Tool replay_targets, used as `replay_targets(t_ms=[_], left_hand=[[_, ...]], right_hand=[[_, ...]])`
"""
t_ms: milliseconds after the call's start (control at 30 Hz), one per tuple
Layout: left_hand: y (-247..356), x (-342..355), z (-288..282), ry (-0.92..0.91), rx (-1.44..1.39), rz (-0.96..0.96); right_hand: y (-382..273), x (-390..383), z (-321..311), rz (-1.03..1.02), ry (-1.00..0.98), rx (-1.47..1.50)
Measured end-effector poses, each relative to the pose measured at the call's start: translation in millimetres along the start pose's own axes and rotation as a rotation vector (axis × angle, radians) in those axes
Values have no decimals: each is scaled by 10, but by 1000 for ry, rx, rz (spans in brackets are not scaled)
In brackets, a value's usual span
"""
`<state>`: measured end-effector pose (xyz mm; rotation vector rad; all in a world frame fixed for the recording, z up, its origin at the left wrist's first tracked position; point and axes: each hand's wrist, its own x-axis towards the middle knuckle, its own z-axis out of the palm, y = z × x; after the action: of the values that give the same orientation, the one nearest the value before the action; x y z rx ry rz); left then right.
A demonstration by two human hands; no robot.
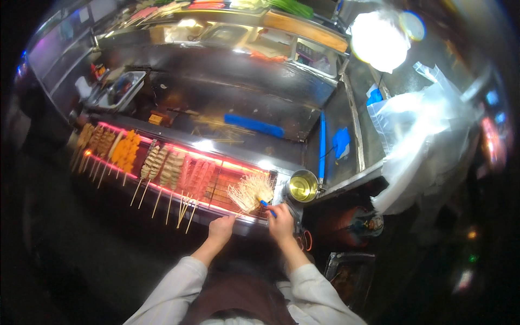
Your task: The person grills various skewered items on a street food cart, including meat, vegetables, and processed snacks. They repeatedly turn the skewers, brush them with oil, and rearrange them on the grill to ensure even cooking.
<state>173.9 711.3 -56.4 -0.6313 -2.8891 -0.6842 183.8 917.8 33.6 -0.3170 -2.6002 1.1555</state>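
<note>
Pale, stringy enoki mushrooms (251,192) lie fanned out at the right end of a long, narrow grill (221,189) with glowing pink-red edges. My left hand (221,228) is closed at the grill's near edge, pinching thin skewer sticks (237,214) that run to the mushrooms. In my right hand (281,221) is a blue-handled brush (269,208), its tip touching or just over the mushrooms' near right side. The brush head is too small to make out. A metal cup of yellow oil (303,186) stands right of the grill.
Pink skewers (197,176), pale folded skewers (172,169), orange skewers (126,150) and brown skewers (100,141) line the grill, sticks jutting toward me. Orange-handled scissors (307,240) hang near my right hand. Clear plastic bags (428,135) hang at right; a metal tray (140,81) sits back left.
</note>
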Motion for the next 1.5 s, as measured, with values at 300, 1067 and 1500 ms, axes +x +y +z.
replay_targets(t_ms=[300,1067,1500], left_hand=[[91,74,-124,-11,-6,-13],[-19,-80,-10,4,58,42],[21,-55,-81,-2,66,80]], right_hand=[[-304,-96,144,-174,-71,35],[-287,-66,10,-324,-135,-61],[1354,504,-325,258,634,66]])
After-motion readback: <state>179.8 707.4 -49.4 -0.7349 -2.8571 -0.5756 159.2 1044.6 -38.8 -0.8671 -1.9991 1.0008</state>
